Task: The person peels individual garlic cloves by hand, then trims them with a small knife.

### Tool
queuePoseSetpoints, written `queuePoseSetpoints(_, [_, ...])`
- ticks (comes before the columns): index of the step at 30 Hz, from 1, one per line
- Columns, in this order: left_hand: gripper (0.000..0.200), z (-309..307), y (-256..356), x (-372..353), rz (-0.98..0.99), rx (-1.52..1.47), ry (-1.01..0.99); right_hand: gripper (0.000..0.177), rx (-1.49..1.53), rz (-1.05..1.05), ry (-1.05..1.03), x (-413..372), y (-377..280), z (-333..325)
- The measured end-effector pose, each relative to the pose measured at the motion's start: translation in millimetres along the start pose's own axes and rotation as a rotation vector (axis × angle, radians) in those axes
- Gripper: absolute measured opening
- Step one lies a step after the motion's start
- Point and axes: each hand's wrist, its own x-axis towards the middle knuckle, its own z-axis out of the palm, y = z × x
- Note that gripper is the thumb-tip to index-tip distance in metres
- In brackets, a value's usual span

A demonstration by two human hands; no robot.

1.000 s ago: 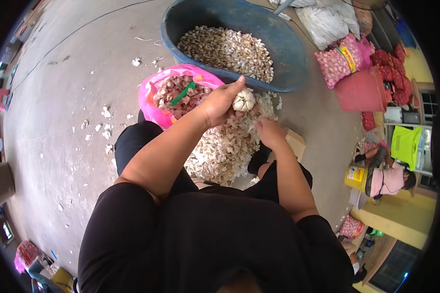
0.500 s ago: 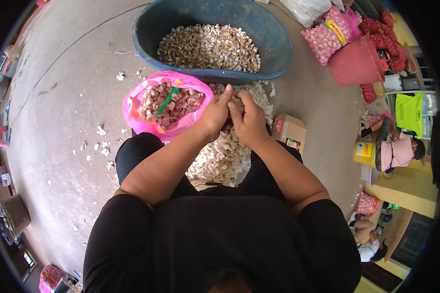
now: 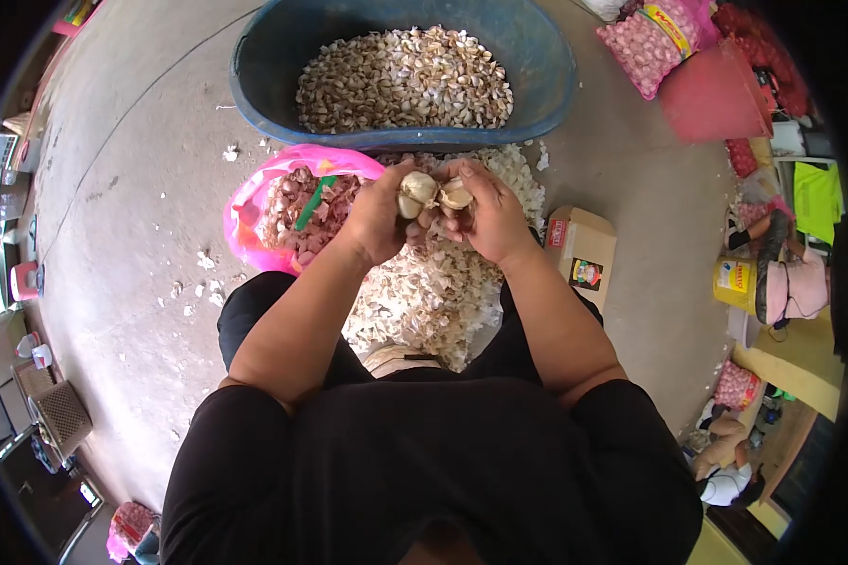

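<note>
My left hand (image 3: 383, 215) is closed around one part of a garlic bulb (image 3: 416, 192), its pale cloves facing up. A second garlic piece (image 3: 456, 194) sits in my right hand (image 3: 492, 209), fingers curled under it. The two pieces nearly touch each other. Below both hands spreads a heap of garlic skins (image 3: 424, 301) between my legs. Beside my left hand lies an open pink plastic bag (image 3: 245, 209) of garlic bulbs, with a green strip (image 3: 315, 203) on top. Just beyond, a blue tub (image 3: 262, 94) holds many loose cloves (image 3: 405, 80).
A cardboard box (image 3: 594, 240) stands right of my knee. Farther right are a red bucket (image 3: 711, 94), a pink garlic sack (image 3: 641, 52), a yellow bucket (image 3: 735, 282) and two seated people. Skin scraps (image 3: 205, 261) litter the floor at left.
My hands, earlier pressed together over something hidden, have parted slightly and turned up. The garlic now shows as two pieces, one in each hand. The view has shifted a little.
</note>
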Motion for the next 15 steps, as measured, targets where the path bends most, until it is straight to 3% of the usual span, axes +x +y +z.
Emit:
queuePoseSetpoints(2, [0.039,6,1,0,0.030,0.080,0.160,0.021,-0.048,0.048,-0.033,1,-7,-9])
queuePoseSetpoints(4, [0.033,2,3,1,0.014,0.190,0.122,0.019,-0.144,0.053,-0.051,3,-10,-18])
queuePoseSetpoints(7, [0.032,3,-1,6,0.041,0.418,0.128,0.024,-0.535,0.043,-0.062,7,-10,-30])
queuePoseSetpoints(10, [0.037,12,-5,4,0.150,0.766,0.122,0.026,-0.731,-0.211,-0.020,13,6,-40])
queuePoseSetpoints(14, [0.027,12,-13,8,0.186,0.732,0.242,0.021,-1.033,-0.249,0.172,7,3,-30])
queuePoseSetpoints(15, [0.026,11,-16,10,0.285,0.764,0.282,0.021,-1.048,-0.267,0.227,5,3,-22])
